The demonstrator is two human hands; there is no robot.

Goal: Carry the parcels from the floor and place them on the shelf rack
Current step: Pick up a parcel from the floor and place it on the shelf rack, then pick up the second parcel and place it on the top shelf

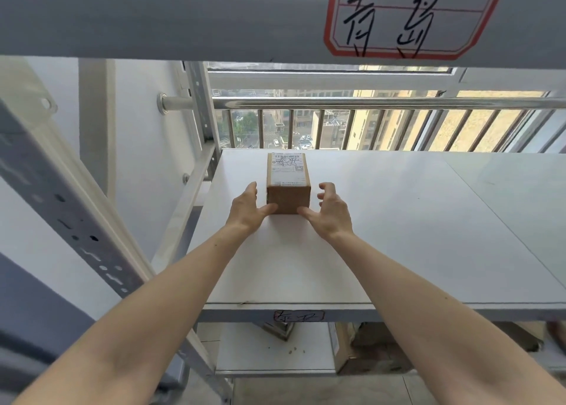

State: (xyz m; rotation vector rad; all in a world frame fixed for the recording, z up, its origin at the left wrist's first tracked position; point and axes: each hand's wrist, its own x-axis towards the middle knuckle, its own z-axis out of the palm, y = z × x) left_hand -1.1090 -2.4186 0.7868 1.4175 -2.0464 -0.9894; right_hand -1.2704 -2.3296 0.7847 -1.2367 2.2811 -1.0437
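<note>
On the white shelf (398,221) by a barred window (337,123) sits one parcel (288,187); left hand (245,211) and right hand (332,213) flank it, fingers spread, gripping nothing.

Brown labelled parcel (288,183) — upright, on shelf (398,221)

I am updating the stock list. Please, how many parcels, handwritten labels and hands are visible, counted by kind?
Parcels on the white shelf: 1, a small brown box
Handwritten red-bordered labels: 2, large and small
Hands: 2, left hand and right hand
Total: 5
</note>
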